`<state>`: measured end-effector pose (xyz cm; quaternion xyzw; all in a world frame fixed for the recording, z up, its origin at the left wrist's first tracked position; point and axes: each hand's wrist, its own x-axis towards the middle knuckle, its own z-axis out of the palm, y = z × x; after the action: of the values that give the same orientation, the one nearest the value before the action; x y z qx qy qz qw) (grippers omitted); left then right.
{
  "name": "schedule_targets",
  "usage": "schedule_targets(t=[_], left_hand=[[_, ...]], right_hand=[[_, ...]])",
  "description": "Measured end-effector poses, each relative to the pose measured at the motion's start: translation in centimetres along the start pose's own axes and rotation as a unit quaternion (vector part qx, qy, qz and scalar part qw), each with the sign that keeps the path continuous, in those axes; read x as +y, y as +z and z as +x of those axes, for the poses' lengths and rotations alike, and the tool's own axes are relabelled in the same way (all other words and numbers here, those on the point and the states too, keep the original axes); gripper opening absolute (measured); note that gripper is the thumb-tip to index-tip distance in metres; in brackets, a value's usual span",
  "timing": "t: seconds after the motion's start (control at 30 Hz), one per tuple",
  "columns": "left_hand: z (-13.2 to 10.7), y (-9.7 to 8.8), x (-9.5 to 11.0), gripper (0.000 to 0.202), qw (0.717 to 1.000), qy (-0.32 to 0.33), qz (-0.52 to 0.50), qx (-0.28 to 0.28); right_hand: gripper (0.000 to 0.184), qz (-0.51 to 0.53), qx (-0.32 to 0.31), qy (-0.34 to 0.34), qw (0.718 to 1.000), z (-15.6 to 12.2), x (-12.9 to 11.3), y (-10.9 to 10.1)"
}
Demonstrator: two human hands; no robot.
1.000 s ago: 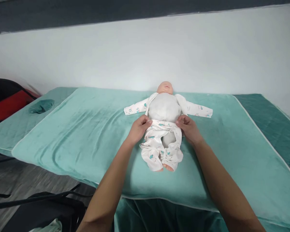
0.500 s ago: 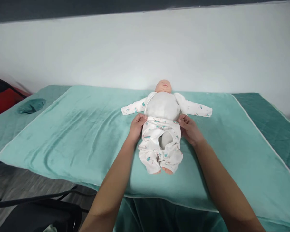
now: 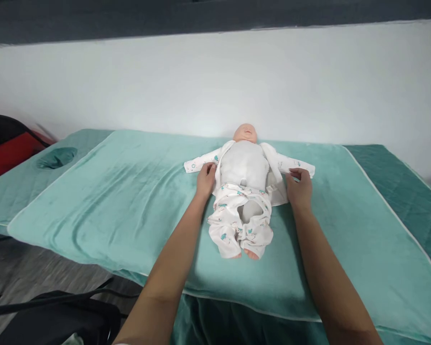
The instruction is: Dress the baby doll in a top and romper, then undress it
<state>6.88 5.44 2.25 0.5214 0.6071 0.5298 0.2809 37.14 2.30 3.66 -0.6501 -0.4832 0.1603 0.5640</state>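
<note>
Teal plush blanket (image 3: 129, 201) covers most of the table (image 3: 398, 191), whose darker quilted cover shows at the right edge of the frame; a soft-bodied baby doll (image 3: 244, 165) lies on its back at the centre of the blanket, head toward the white wall (image 3: 215, 86) at the top and bare feet toward the bottom of the frame.

The doll wears a white printed baby jacket (image 3: 278, 191), open at the front so that the pale cloth chest shows; both sleeves stretch straight out to left and right, and the flap on the right side of the frame lies spread flat on the blanket. White printed baby trousers (image 3: 233, 225) cover the legs up to the waist.

The left hand (image 3: 205, 178) rests just left of the doll's chest; its fingers (image 3: 210, 167) are curled together and pinch the jacket's open edge below the sleeve. The right hand (image 3: 299, 188) lies just right of the spread flap; its fingers (image 3: 297, 172) are bent and touch the sleeve, but I cannot tell whether they grip the cloth.

A small bunched dark-teal cloth (image 3: 56, 157) sits in the upper left of the frame, well apart from the doll; a red and black object (image 3: 7, 153) stands beyond the table's left end.
</note>
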Motion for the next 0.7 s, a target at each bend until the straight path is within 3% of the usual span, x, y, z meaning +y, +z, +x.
schedule_targets(t=[0.1, 0.17, 0.27, 0.4, 0.57, 0.7], left_hand=[[1.2, -0.1, 0.0, 0.031, 0.999, -0.01, 0.009, -0.049], [1.7, -0.4, 0.0, 0.036, 0.994, -0.027, -0.038, -0.094], [2.2, -1.0, -0.1, 0.045, 0.978, -0.046, -0.123, -0.165], [2.5, -1.5, -0.1, 0.048, 0.961, -0.03, -0.147, -0.233], [2.7, -1.3, -0.3, 0.054, 0.964, -0.018, -0.142, -0.223], [2.8, -1.5, -0.6, 0.052, 0.957, -0.038, -0.164, -0.234]], right_hand=[[0.029, -0.104, -0.069, 0.027, 0.992, 0.7, 0.9, 0.2], [0.029, -0.128, -0.115, 0.017, 0.985, 0.5, 1.0, 0.8], [0.028, -0.125, -0.158, 0.012, 0.979, 0.4, 0.5, 1.6], [0.033, -0.093, -0.16, 0.022, 0.982, 0.7, 0.1, 2.4], [0.038, 0.046, -0.159, 0.052, 0.985, 0.9, -0.1, 2.9], [0.027, 0.044, -0.153, 0.066, 0.985, 0.6, -0.9, 2.5]])
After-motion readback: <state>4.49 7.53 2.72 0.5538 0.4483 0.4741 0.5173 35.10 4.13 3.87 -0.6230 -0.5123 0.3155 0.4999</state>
